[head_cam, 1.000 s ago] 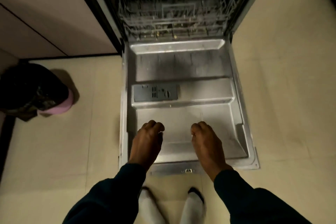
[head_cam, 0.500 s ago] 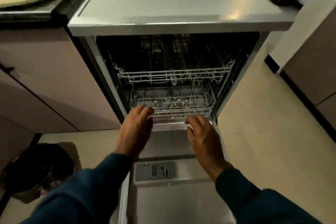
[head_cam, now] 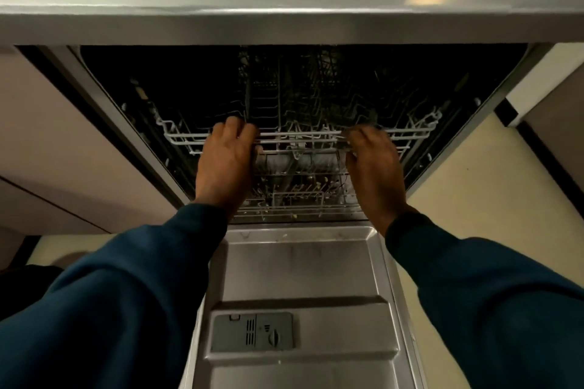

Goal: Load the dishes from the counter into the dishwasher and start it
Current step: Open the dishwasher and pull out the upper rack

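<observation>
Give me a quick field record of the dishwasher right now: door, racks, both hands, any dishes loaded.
door: dishwasher door fully open, lying flat
upper rack: inside the tub, front rail gripped by both hands
lower rack: inside the tub, below the upper one
left hand: fingers curled over the upper rack's front rail
right hand: fingers on the same rail, blurred
dishes loaded: none visible; tub interior dark
detergent dispenser: lid closed, on the door

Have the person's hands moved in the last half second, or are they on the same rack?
Yes. Both the left hand and the right hand went up from the lower rack to the front rail of the upper rack inside the dishwasher.
</observation>
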